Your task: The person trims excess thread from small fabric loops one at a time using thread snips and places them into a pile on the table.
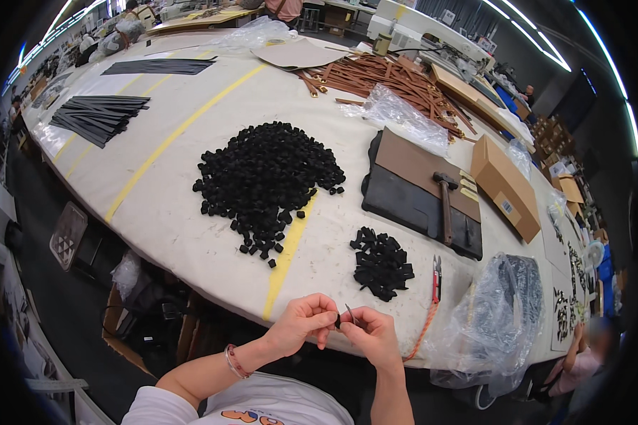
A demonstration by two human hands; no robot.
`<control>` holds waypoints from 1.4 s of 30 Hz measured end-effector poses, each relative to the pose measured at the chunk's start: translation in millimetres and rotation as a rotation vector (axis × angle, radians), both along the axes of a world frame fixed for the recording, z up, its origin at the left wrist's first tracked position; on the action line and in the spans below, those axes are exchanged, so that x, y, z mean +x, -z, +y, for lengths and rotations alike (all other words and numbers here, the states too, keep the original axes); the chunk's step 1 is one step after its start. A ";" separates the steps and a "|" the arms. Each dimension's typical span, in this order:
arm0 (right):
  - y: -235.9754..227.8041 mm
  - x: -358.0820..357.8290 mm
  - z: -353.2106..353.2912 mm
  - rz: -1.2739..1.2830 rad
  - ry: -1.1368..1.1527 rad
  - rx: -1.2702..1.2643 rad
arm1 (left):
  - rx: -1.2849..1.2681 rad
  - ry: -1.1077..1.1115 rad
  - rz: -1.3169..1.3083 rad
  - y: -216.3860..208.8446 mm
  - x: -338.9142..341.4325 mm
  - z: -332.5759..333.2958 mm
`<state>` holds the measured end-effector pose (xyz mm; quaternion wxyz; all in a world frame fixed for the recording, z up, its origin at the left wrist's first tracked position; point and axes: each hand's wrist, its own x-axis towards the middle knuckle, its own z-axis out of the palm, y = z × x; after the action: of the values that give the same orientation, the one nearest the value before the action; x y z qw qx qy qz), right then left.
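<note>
piece [338, 321] in left hand [305, 323]

Left hand [300, 326] holds black piece [338, 321], right hand [373, 335] apparently metal tool [349, 312].

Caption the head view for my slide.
Left hand holds a black piece, right hand a thin tool, before a large black pile and a small black pile on the table.

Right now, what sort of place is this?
Probably a workshop for strap or leather goods: brown straps heaped on a long table, a large pile of small black pieces, and a hammer.
</note>
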<state>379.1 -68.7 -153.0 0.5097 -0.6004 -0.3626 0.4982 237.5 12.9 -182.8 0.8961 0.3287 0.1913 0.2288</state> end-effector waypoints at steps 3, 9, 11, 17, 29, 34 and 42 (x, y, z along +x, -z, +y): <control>-1.7 1.9 1.3 0.029 -0.028 -0.025 | -0.007 0.025 -0.013 2.3 -2.5 1.1; 2.2 -6.7 7.2 -0.322 -0.040 0.109 | 0.125 -0.074 0.079 3.4 -1.8 -5.2; 2.3 -11.0 7.6 -0.443 -0.011 0.129 | 0.168 -0.139 0.104 2.9 -0.2 -9.4; 10.8 -15.8 7.4 -0.542 0.079 0.220 | 0.208 -0.208 0.181 0.1 -1.4 -11.2; 7.7 -18.3 9.5 -0.414 0.085 0.225 | 0.227 -0.122 0.084 -3.7 -6.3 -5.6; 5.7 -16.5 9.7 -0.140 0.086 0.153 | -0.037 -0.104 -0.025 -1.1 -8.5 -1.9; 2.4 -12.4 9.3 -0.055 0.033 0.068 | 0.038 -0.082 -0.008 -2.2 -6.6 -2.6</control>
<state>366.7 -59.4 -155.4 0.5277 -0.6021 -0.3831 0.4606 230.9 10.3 -180.6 0.8803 0.3365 0.1966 0.2705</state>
